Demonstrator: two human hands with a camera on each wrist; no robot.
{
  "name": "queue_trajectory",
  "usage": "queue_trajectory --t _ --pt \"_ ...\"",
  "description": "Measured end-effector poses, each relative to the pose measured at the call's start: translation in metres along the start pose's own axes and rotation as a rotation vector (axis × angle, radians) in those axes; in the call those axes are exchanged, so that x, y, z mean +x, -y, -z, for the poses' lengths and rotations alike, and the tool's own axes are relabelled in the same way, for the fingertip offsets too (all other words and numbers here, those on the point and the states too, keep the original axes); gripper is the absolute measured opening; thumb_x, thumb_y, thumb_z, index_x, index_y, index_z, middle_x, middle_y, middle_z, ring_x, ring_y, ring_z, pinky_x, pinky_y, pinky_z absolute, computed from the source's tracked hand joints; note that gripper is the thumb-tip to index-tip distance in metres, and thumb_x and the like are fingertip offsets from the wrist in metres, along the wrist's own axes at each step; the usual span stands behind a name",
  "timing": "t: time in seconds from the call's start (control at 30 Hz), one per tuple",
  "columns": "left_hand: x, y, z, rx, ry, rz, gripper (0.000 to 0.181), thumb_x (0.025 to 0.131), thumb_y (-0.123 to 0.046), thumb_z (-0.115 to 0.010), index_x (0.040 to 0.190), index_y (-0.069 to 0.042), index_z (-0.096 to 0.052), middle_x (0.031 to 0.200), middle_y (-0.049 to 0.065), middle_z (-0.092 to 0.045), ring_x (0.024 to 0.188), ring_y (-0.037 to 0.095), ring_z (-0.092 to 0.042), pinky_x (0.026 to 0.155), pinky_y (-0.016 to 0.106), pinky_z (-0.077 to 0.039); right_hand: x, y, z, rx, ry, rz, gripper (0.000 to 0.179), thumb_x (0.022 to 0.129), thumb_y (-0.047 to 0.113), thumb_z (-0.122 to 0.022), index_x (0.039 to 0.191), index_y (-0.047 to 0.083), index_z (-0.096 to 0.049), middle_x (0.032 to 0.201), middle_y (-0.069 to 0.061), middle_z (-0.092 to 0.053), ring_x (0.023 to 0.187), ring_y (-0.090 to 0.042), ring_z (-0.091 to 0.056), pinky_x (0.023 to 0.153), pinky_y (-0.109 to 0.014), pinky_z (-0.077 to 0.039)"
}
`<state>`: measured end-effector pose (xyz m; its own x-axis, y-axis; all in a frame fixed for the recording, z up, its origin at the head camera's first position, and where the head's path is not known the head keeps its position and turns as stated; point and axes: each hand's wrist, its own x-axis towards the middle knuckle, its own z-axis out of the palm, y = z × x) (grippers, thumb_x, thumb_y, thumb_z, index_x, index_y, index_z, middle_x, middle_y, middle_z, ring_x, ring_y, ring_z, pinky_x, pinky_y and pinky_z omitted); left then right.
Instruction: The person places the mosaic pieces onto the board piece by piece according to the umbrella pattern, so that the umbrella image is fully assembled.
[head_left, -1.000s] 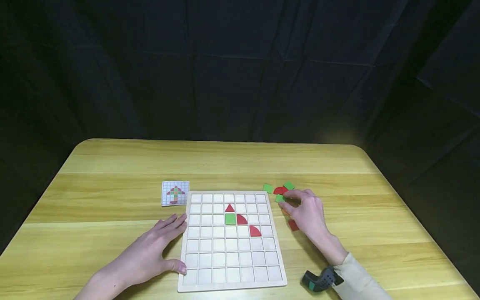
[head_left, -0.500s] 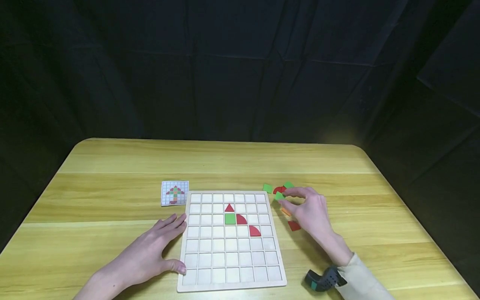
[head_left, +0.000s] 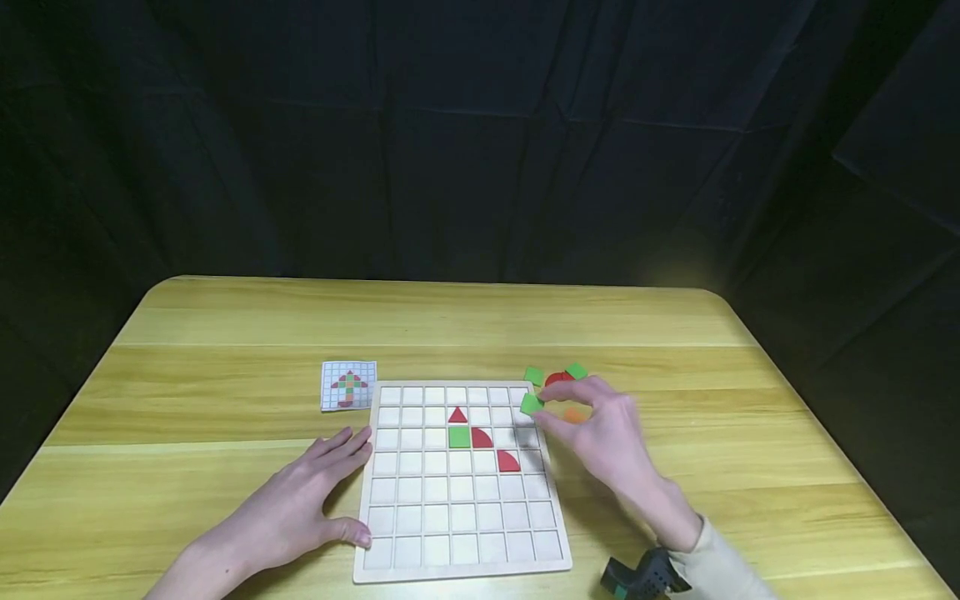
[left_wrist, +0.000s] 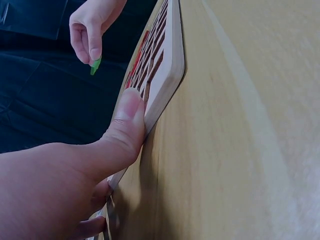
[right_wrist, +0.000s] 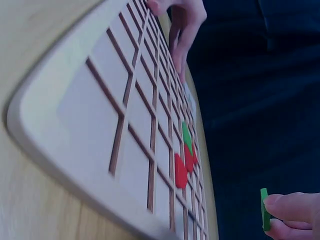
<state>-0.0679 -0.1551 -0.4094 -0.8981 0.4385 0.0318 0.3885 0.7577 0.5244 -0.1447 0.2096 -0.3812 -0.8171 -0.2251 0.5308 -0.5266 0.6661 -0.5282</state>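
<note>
My right hand [head_left: 603, 429] pinches a green square tile [head_left: 532, 404] between thumb and finger, held above the right edge of the white grid board [head_left: 420, 533]. In the right wrist view the same tile [right_wrist: 265, 210] is seen edge-on. My left hand [head_left: 296, 504] lies along the board's left side, thumb and fingertips touching its rim; in the left wrist view the thumb [left_wrist: 129, 107] presses on the frame. On the board sit a red triangle [head_left: 457, 415], a green square [head_left: 459, 437] and two red quarter-circle tiles [head_left: 482, 438], one lower and further right.
A small pattern card [head_left: 348, 386] with a coloured figure on a grid lies at the board's upper left. Beyond the right hand are loose green squares [head_left: 534, 376], red pieces [head_left: 557, 378] and an orange piece [head_left: 573, 415]. A dark curtain [head_left: 450, 167] hangs behind the wooden table [head_left: 660, 333].
My right hand has lifted the green square from the loose pieces and carried it left to the board's edge. The left hand and the tiles on the board stay put.
</note>
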Motion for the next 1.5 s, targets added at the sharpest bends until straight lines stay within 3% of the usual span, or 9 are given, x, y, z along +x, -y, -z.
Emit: queue_trajectory --t 0.17,0.47,0.7,0.83,1.07,1.5 --pt "0.000 0.000 0.000 0.001 0.000 -0.008 0.106 0.069 -0.071 -0.067 0.148 -0.003 -0.047 0.160 0.009 -0.037 0.146 0.041 -0.033 0.114 0.058 -0.034 -0.002 0.006 -0.004 0.021 0.025 0.034 0.030 0.066 0.010 -0.093 0.093 0.014 -0.079 0.089 0.005 -0.077 0.086 -0.015 -0.069 0.061 -0.017 -0.048" --pt "0.000 0.000 0.000 0.002 0.003 -0.004 0.105 0.070 -0.071 -0.067 0.148 -0.004 -0.047 0.160 0.008 -0.036 0.146 0.041 -0.033 0.114 0.059 -0.034 -0.008 0.019 -0.011 0.062 0.140 -0.020 0.028 0.069 0.015 -0.092 0.093 0.017 -0.078 0.092 0.008 -0.075 0.092 -0.012 -0.070 0.070 -0.034 -0.056" --pt "0.000 0.000 0.000 -0.004 0.006 -0.004 0.105 0.070 -0.070 -0.068 0.148 -0.003 -0.047 0.160 0.008 -0.036 0.146 0.041 -0.032 0.115 0.058 -0.034 -0.013 0.026 -0.018 0.090 0.208 0.035 0.023 0.071 0.017 -0.091 0.091 0.017 -0.079 0.089 0.004 -0.074 0.086 -0.014 -0.070 0.064 -0.030 -0.055" --pt "0.000 0.000 0.000 -0.006 0.009 -0.006 0.104 0.070 -0.069 -0.069 0.148 -0.003 -0.047 0.160 0.008 -0.036 0.146 0.040 -0.032 0.116 0.058 -0.033 -0.017 0.026 -0.022 0.089 0.246 0.074 0.022 0.072 0.017 -0.090 0.090 0.018 -0.079 0.088 0.006 -0.073 0.086 -0.014 -0.068 0.071 -0.031 -0.056" --pt "0.000 0.000 0.000 -0.002 0.002 -0.004 0.105 0.070 -0.070 -0.068 0.148 -0.003 -0.047 0.160 0.009 -0.037 0.146 0.041 -0.033 0.114 0.059 -0.034 -0.023 0.025 -0.029 0.055 0.339 0.043 0.024 0.072 0.018 -0.090 0.092 0.018 -0.079 0.090 0.008 -0.072 0.085 -0.010 -0.063 0.071 -0.025 -0.053" --pt "0.000 0.000 0.000 -0.001 0.007 -0.007 0.105 0.069 -0.070 -0.068 0.147 -0.003 -0.047 0.160 0.008 -0.037 0.146 0.041 -0.033 0.116 0.058 -0.033 -0.025 0.020 -0.038 0.015 0.338 0.105 0.022 0.076 0.016 -0.088 0.096 0.015 -0.079 0.087 0.002 -0.067 0.075 -0.012 -0.057 0.059 -0.017 -0.044"
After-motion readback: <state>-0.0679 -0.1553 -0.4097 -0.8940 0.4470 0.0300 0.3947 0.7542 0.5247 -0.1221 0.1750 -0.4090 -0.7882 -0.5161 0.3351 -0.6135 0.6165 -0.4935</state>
